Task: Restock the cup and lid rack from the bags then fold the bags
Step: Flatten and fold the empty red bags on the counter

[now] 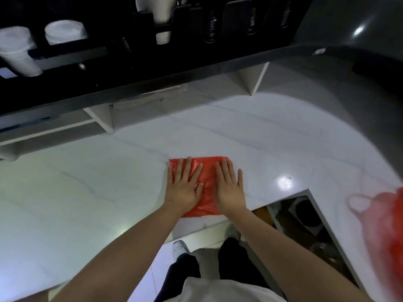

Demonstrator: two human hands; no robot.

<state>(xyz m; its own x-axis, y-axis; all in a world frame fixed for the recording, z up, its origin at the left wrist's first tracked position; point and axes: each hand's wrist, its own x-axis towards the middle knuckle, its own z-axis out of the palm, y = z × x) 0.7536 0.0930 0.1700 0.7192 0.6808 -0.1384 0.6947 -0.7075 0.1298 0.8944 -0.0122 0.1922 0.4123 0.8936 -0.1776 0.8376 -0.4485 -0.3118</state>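
Fingers (187, 171) of both hands are laid out straight and flat, nothing gripped: the left hand (184, 186) and right hand (229, 188) are pressed palm-down, side by side, on the red bag (208, 171). The white marbled worktop (87, 192) takes up most of the view; the bag lies on it near the front edge, already reduced to a compact rectangle, so the folding step is judged well under way.

Above and behind, the dark cup and lid rack (152, 62) is seen. Its left bays hold a stack of white cups (17, 51) and a stack of white lids (64, 32); another white cup stack (162, 20) stands in a middle slot. Slots further right look empty, springs showing, though the dark view makes this uncertain.

At the far right edge a second red bag (392, 225) is seen, blurred, still crumpled, its loop handle (359, 202) spread on the worktop; contents cannot be told.

Handling: the film is judged thin, light, limp and slippery on the glossy stone, with trapped air likely to spring folds open. Flat pressure is needed to hold creases; an edge or corner is best pinched for the next fold, while the other palm is used as an anchor.
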